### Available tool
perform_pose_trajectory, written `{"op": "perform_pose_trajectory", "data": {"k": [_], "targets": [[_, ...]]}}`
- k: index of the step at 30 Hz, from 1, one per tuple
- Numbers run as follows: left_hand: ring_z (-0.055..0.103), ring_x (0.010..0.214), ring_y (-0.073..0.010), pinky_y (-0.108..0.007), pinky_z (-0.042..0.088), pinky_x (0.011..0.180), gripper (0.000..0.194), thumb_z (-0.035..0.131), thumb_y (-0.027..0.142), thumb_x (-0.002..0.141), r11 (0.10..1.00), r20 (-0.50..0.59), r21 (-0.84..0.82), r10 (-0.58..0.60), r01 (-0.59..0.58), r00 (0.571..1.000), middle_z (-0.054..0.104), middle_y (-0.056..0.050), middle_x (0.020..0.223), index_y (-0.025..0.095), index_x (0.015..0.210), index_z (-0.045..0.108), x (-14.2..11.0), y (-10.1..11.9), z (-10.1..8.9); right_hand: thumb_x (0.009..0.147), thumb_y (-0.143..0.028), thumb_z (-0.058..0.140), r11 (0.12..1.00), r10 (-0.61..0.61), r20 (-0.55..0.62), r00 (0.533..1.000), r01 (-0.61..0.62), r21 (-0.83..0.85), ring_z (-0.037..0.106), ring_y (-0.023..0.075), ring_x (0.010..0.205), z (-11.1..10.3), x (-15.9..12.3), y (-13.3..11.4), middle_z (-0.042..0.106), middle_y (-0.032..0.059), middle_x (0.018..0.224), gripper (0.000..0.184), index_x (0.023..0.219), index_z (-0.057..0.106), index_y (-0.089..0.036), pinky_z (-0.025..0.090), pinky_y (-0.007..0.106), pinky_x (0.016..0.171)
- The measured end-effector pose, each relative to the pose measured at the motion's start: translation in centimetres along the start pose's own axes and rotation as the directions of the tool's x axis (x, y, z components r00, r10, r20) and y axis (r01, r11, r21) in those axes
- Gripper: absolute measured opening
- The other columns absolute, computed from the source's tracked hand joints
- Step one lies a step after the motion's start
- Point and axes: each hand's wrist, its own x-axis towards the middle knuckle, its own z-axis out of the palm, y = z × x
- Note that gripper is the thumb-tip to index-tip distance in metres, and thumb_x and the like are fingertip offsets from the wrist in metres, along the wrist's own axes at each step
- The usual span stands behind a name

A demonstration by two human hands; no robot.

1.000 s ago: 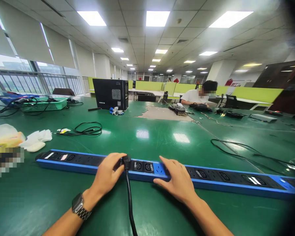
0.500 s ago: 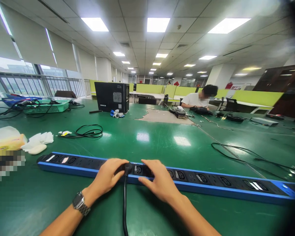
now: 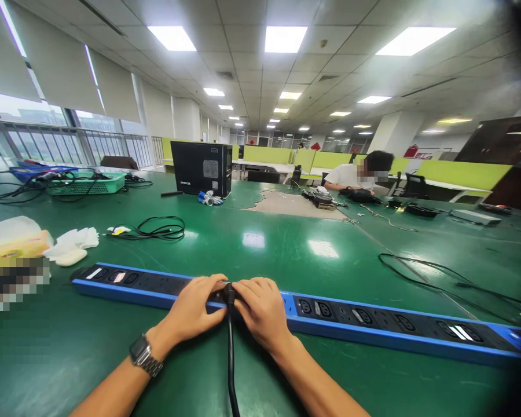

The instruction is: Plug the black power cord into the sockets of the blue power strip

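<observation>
A long blue and black power strip (image 3: 342, 327) with rows of sockets lies across the green table. A black plug (image 3: 230, 292) sits at one of its middle sockets, and its thick cord (image 3: 231, 365) runs down toward me. My left hand (image 3: 195, 307), with a watch on the wrist, is closed around the strip just left of the plug, fingers at the far edge and thumb at the near side. My right hand (image 3: 263, 313) is curled against the plug's right side, fingertips on it. The fingers partly hide where plug and socket meet.
A black computer case (image 3: 202, 168) stands at the back, with blue and white gloves (image 3: 210, 198) beside it. A green basket (image 3: 89, 184) of cables is at the left. A coiled cable (image 3: 160, 227) and tissues (image 3: 72, 243) lie nearer. A person (image 3: 351, 174) sits across the table.
My right hand has moved left along the strip and closed in on the plug; its fingers were apart before. The left hand stays beside the plug. The view has shifted slightly.
</observation>
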Motion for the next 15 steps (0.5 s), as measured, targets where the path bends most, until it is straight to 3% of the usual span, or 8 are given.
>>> {"op": "perform_pose_trajectory", "data": {"k": [3,5,7,9,11,15], "targets": [[0.063,0.106,-0.0257,-0.04,0.048,0.094,0.047,0.068,0.026,0.075,1.0,0.014,0.001,-0.01,0.01,1.0,0.069,-0.007,0.116,0.022,0.12,0.054,0.0,0.0,0.0,0.092,-0.023,0.043,1.0,0.014,-0.191,0.981,-0.01,0.024,0.062,0.0219,0.092,-0.7,0.4,0.2,0.071,0.0079,0.102,0.029,0.117,0.06,-0.021,0.046,0.04,0.081],[0.062,0.108,-0.0265,-0.041,0.047,0.096,0.051,0.07,0.03,0.075,1.0,0.02,-0.006,-0.016,0.017,1.0,0.068,-0.009,0.118,0.021,0.123,0.053,0.0,0.0,-0.1,0.091,-0.023,0.043,0.996,0.091,-0.343,0.935,-0.079,0.049,0.063,0.0234,0.099,-2.1,0.5,0.7,0.07,0.0096,0.107,0.032,0.12,0.057,-0.022,0.048,0.041,0.086],[0.061,0.111,-0.0268,-0.042,0.046,0.098,0.055,0.071,0.031,0.076,1.0,0.027,-0.014,-0.015,0.016,1.0,0.068,-0.008,0.12,0.022,0.126,0.051,0.0,0.1,-0.1,0.089,-0.024,0.048,0.987,0.16,-0.398,0.903,-0.142,0.073,0.061,0.0257,0.11,-4.0,0.0,1.8,0.067,0.0107,0.117,0.034,0.122,0.055,-0.023,0.047,0.045,0.094],[0.061,0.111,-0.0265,-0.043,0.045,0.098,0.056,0.069,0.031,0.077,1.0,0.019,-0.017,-0.02,0.02,1.0,0.069,-0.007,0.119,0.022,0.129,0.05,0.1,0.2,-0.1,0.087,-0.024,0.051,0.983,0.181,-0.348,0.92,-0.156,0.1,0.059,0.0259,0.115,-5.8,-1.4,3.4,0.065,0.0104,0.122,0.034,0.121,0.055,-0.024,0.047,0.046,0.096],[0.062,0.11,-0.0261,-0.043,0.045,0.097,0.057,0.068,0.031,0.078,0.999,0.004,-0.02,-0.032,0.033,0.999,0.071,-0.006,0.116,0.023,0.131,0.048,0.1,0.3,0.0,0.087,-0.023,0.05,0.979,0.191,-0.224,0.956,-0.169,0.112,0.063,0.0241,0.109,-6.9,-3.3,5.1,0.067,0.0087,0.117,0.033,0.119,0.056,-0.024,0.05,0.044,0.093],[0.062,0.109,-0.0253,-0.042,0.045,0.097,0.06,0.068,0.03,0.079,0.997,-0.011,-0.026,-0.07,0.07,0.997,0.072,-0.005,0.113,0.023,0.134,0.045,0.2,0.5,0.3,0.085,-0.02,0.048,0.976,0.197,-0.008,0.98,-0.196,0.092,0.065,0.0226,0.104,-7.0,-6.1,7.6,0.069,0.0072,0.111,0.033,0.116,0.058,-0.023,0.052,0.04,0.089]]}}
